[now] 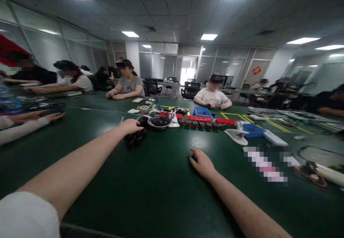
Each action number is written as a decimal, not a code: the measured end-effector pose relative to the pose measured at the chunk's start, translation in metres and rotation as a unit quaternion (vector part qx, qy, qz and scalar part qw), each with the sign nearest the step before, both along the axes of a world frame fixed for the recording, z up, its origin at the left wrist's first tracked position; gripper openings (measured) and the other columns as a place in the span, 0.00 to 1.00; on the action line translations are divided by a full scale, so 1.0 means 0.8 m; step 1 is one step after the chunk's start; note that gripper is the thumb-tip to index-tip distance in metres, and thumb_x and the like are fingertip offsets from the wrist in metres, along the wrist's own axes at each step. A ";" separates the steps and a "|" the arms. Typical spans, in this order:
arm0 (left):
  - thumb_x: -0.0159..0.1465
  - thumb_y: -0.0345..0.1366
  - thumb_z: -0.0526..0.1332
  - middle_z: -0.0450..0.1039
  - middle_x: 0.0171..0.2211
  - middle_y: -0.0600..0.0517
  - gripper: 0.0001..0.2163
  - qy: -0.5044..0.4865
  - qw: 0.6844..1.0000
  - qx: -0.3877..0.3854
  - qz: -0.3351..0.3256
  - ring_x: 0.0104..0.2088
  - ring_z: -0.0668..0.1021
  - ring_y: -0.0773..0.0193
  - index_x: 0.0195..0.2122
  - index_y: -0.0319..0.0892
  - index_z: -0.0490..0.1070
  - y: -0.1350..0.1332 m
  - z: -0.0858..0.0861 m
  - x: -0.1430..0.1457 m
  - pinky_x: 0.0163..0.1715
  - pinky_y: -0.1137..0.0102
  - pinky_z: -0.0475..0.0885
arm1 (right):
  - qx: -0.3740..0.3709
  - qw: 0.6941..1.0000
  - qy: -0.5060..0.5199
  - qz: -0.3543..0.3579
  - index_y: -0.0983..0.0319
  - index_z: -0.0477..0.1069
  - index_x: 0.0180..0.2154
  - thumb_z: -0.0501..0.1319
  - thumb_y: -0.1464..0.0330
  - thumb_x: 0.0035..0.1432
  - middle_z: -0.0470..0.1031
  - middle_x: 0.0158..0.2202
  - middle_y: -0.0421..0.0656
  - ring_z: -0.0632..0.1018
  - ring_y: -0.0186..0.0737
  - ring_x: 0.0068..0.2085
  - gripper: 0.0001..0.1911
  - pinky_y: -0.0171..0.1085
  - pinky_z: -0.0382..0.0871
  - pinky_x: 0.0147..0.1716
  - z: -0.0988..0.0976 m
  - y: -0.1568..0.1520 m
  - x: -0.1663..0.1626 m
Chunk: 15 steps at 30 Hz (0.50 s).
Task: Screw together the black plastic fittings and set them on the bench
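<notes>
My left hand (pixel 131 126) reaches far out over the green table (pixel 161 188) and is closed round a black device (pixel 135 137) that rests on the surface. My right hand (pixel 202 163) lies on the table nearer to me, its fingers curled over a small dark object (pixel 194 156) that I cannot make out. Just beyond the left hand sit a round black-and-silver disc (pixel 159 122) and a white part (pixel 174 120).
A row of red and black blocks (pixel 206 120), blue trays (pixel 202 111) and a white clamp-like tool (pixel 236 135) lie across the middle. Several other people sit round the table; a neighbour's arms (pixel 29 121) rest at the left. Cables and a white tube (pixel 330 175) lie at right.
</notes>
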<state>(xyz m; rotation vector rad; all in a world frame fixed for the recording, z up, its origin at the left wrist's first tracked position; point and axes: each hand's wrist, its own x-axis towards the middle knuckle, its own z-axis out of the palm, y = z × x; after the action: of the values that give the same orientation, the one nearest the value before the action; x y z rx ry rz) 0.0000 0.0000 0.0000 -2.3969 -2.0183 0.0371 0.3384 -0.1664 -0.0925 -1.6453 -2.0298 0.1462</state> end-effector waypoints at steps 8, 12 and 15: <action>0.50 0.49 0.60 0.71 0.45 0.43 0.21 0.045 0.998 -0.029 -0.016 0.44 0.72 0.48 0.41 0.42 0.72 0.027 -0.010 0.045 0.39 0.66 0.66 | 0.000 0.999 0.036 -0.009 0.63 0.64 0.46 0.55 0.70 0.52 0.69 0.37 0.44 0.69 0.39 0.40 0.17 0.35 0.61 0.42 -0.002 0.003 0.011; 0.52 0.46 0.59 0.73 0.41 0.45 0.18 0.059 0.996 -0.063 -0.035 0.41 0.73 0.53 0.39 0.40 0.73 0.037 -0.013 0.047 0.37 0.69 0.66 | -0.004 0.997 0.072 0.001 0.62 0.65 0.45 0.56 0.69 0.52 0.69 0.34 0.42 0.70 0.38 0.37 0.16 0.36 0.64 0.38 -0.005 0.009 0.022; 0.53 0.45 0.60 0.73 0.42 0.45 0.19 0.062 0.994 -0.079 -0.043 0.41 0.73 0.55 0.41 0.37 0.71 0.044 -0.014 0.046 0.37 0.70 0.65 | 0.003 0.996 0.091 0.009 0.63 0.66 0.44 0.57 0.69 0.51 0.70 0.32 0.42 0.71 0.38 0.36 0.16 0.36 0.64 0.37 -0.009 0.009 0.021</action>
<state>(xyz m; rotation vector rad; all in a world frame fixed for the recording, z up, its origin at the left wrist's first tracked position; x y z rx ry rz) 0.0370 0.0349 -0.0109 -2.5008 -1.9232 0.3489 0.3550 -0.1595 -0.1000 -1.5503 -1.9065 0.2873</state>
